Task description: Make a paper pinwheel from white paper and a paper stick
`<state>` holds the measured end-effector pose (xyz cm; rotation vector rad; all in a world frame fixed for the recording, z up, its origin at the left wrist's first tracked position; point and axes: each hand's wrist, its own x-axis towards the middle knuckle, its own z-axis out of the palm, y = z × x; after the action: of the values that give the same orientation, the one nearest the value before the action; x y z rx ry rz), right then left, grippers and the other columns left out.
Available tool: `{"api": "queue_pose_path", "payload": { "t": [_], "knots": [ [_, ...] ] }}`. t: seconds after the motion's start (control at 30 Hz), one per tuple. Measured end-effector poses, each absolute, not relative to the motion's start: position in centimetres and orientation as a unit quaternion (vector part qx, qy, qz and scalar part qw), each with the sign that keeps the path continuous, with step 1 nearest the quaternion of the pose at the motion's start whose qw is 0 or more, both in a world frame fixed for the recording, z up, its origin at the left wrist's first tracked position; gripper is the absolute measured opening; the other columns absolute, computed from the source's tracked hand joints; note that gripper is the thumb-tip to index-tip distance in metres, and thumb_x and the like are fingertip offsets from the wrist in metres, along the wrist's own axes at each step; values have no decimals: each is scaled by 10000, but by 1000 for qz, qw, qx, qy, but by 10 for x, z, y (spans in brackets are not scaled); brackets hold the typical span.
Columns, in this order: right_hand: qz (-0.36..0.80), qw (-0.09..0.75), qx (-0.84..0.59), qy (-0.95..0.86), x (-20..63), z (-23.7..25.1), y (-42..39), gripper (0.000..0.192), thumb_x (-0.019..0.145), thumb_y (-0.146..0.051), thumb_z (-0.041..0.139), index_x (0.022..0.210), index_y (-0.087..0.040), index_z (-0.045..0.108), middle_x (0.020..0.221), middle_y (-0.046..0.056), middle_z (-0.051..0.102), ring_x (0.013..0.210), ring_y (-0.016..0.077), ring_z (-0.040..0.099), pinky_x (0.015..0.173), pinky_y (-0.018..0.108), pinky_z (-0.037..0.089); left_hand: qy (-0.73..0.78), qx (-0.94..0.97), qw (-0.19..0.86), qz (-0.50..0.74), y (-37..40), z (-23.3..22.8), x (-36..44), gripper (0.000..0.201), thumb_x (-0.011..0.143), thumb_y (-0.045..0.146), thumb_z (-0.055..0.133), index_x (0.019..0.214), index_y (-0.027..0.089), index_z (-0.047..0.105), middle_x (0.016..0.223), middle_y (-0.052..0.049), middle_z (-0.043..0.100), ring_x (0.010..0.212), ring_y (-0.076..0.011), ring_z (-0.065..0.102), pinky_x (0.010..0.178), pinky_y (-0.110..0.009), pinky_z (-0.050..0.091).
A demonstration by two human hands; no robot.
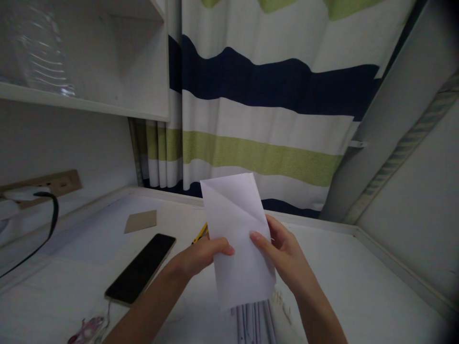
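Observation:
A folded sheet of white paper is held upright above the desk, with a slanting crease across its upper half. My left hand grips its left edge, thumb on the front. On the right edge, my right hand pinches the paper with its thumb in front and its fingers behind. Most fingers of both hands are hidden by the sheet. Below the paper lie several thin rolled or folded paper strips. A yellow utility knife shows partly behind my left hand.
A black smartphone lies on the white desk, left of my left forearm. Beyond it is a small brown card. A pinkish tangled item is at the front left. A power strip with a cable is on the left wall; a striped curtain hangs behind.

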<state>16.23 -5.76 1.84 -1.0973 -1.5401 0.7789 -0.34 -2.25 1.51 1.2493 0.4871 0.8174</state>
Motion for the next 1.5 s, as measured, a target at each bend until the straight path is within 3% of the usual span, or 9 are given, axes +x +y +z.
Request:
{"api": "queue_pose_path", "payload": {
  "t": [0.2,0.33,0.4,0.47,0.57,0.67,0.83,1.0,1.5],
  "knots": [
    [253,492,-504,-663,175,18,-56,285,825,-359,491,1035,-177,554,891,62,659,762,222,626,606,314,520,199,619,589,481,-7,15,-4,399,695,228,588,1078,132,530,1047,-96,630,962,-240,573,831,-369,441],
    [107,461,-560,-680,186,18,-54,245,826,-271,467,1017,-168,581,961,95,641,864,276,578,738,403,430,290,643,170,688,-3,24,-13,585,726,221,614,1251,199,356,1301,-99,423,1178,-226,401,981,-410,314],
    [57,416,-573,-704,187,18,-55,233,816,-221,462,995,-159,597,960,115,643,866,307,568,748,434,390,307,691,-39,653,-8,29,-17,602,722,217,632,1256,191,354,1299,-104,419,1208,-236,354,1013,-440,254],
    [40,360,-568,-739,183,17,-57,206,808,-175,465,948,-172,616,927,108,657,835,305,581,726,417,386,278,789,-129,533,-15,31,-16,489,767,230,594,1217,184,408,1241,-89,493,1196,-234,372,1028,-466,205],
    [37,291,-552,-780,175,16,-61,190,813,-130,462,899,-203,615,887,74,674,805,274,602,692,362,390,232,890,-138,368,-20,26,-7,194,858,240,478,1033,196,550,997,-17,644,1015,-180,532,1041,-467,159],
    [36,253,-551,-795,171,17,-64,183,826,-132,458,932,-216,581,844,54,680,758,258,614,638,334,384,239,918,-130,289,-20,22,0,198,892,227,405,878,179,597,812,-2,655,803,-149,586,937,-401,335],
    [62,248,-546,-798,175,24,-67,130,840,-244,490,964,-238,529,806,9,668,732,213,611,611,296,393,276,932,-97,217,-18,28,-3,159,872,201,435,858,163,589,815,-27,635,779,-183,574,683,-312,440],
    [92,265,-533,-798,180,30,-67,114,858,-267,462,829,-227,565,723,-9,649,659,160,596,576,256,412,292,933,-40,207,-21,34,-5,117,859,181,456,851,167,573,832,-13,619,773,-158,563,657,-265,419],
    [69,261,-526,-806,177,26,-66,112,841,-211,484,804,-215,590,750,4,646,690,173,590,609,275,424,267,944,-43,186,-24,29,-4,173,884,204,401,840,167,564,784,-4,600,727,-162,557,624,-271,411]
  ]
}}
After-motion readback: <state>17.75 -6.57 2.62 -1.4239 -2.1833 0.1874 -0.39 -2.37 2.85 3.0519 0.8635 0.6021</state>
